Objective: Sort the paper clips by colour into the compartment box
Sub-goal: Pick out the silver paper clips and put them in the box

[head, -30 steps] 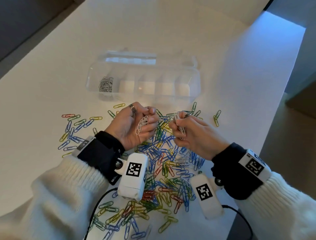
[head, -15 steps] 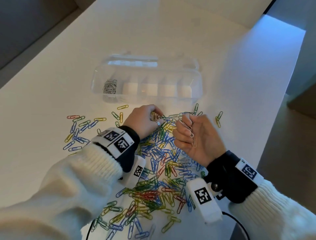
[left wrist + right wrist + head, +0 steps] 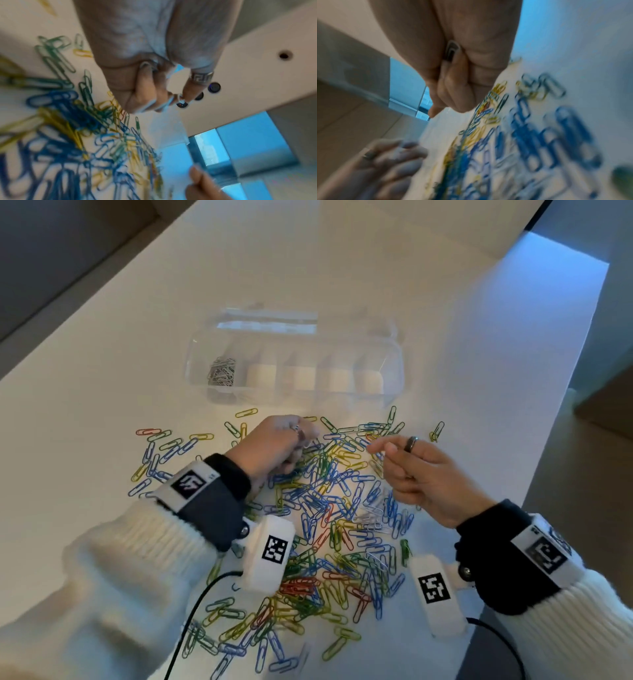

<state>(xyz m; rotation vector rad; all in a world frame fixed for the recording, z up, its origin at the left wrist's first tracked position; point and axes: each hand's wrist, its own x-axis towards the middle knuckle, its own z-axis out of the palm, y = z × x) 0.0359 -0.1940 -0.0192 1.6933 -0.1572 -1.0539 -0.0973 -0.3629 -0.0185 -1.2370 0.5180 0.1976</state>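
On the white tabletop [image 3: 102, 364] a heap of coloured paper clips [image 3: 329, 508] (blue, yellow, green, red) lies just in front of the clear compartment box [image 3: 294, 364]. Only its leftmost compartment holds silver paper clips [image 3: 222, 370]. The left hand [image 3: 274, 445] is palm down over the far left part of the heap, fingers curled around a few silver clips. The right hand [image 3: 421, 474] is near it, at the right side of the heap, and grips a silver clip [image 3: 451, 52] between its curled fingers and palm; its thumb and forefinger reach forward.
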